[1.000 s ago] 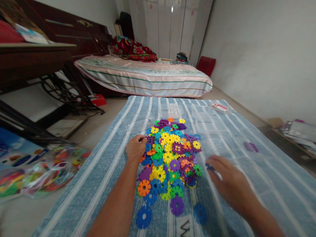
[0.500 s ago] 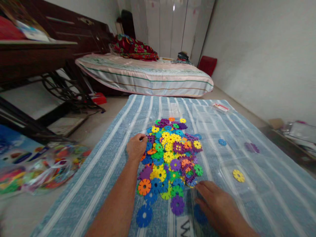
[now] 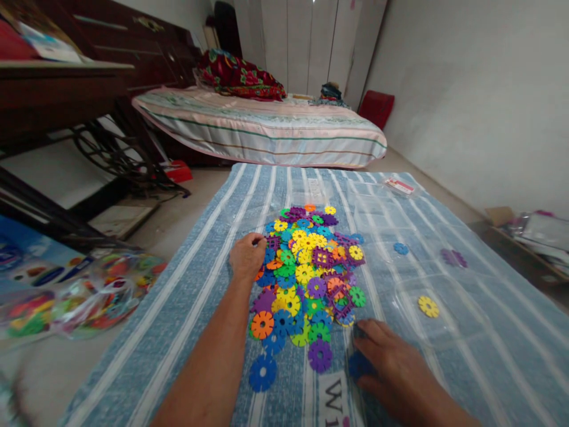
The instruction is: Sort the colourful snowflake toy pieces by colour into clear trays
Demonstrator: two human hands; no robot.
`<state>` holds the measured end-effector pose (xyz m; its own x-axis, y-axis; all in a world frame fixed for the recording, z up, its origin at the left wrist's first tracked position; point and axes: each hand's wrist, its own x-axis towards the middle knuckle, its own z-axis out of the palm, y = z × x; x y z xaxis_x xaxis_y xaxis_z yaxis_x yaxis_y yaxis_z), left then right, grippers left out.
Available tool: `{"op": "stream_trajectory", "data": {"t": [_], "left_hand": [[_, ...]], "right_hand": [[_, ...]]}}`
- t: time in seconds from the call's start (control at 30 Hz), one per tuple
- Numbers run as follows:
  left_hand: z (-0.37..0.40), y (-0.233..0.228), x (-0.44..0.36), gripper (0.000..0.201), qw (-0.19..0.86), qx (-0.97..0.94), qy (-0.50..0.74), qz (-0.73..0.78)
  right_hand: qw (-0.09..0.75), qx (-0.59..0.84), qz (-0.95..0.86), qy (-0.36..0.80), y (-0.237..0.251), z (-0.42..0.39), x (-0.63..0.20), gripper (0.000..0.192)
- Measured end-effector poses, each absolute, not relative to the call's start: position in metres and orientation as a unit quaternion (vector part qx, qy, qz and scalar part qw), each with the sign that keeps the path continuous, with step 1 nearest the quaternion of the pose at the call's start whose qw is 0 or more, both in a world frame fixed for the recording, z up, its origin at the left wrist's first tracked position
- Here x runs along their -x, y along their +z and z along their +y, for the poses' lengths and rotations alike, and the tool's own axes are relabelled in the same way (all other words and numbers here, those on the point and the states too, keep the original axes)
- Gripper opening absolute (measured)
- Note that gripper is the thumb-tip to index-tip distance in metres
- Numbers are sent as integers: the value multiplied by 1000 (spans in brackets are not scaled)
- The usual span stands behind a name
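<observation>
Sorting discs: left hand (image 3: 247,256) curled at pile (image 3: 306,279) edge, grip unclear; right hand (image 3: 391,370) fingers closing on blue disc (image 3: 358,365), needs clean pinch-lift next.

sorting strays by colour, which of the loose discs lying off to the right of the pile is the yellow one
The yellow disc, nearest the camera of the three strays. The blue disc and the purple disc lie farther up the striped mat.

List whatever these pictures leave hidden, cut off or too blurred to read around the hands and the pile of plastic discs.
- Head view: the right hand covers most of a blue disc; its grip cannot be judged.
- The left hand is curled at the pile; its fingertips hide anything under them.
- Printed lettering on the striped cloth is cut off by the bottom edge.
- The bag of coloured pieces at left is blurred.
</observation>
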<state>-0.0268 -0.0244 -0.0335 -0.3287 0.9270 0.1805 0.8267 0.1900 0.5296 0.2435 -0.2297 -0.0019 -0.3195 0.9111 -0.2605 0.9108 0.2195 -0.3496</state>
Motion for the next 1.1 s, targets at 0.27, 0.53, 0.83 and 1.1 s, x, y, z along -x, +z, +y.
{"op": "stream_trajectory", "data": {"t": [0.27,0.53,0.83,1.1], "left_hand": [[-24,-32,27,24,96,-565,279,771],[-23,-31,27,24,95,-572,285,763],[-24,-31,26,24,101,-562,277,773],[-25,-28,26,24,99,-560,267,778]], "right_hand": [[1,592,-774,225,-5,-230,-241,37],[55,566,-795,211,-3,-226,-243,15],[334,633,-656,-241,37,-174,-290,19],[172,645,-744,25,6,-187,-242,26]]}}
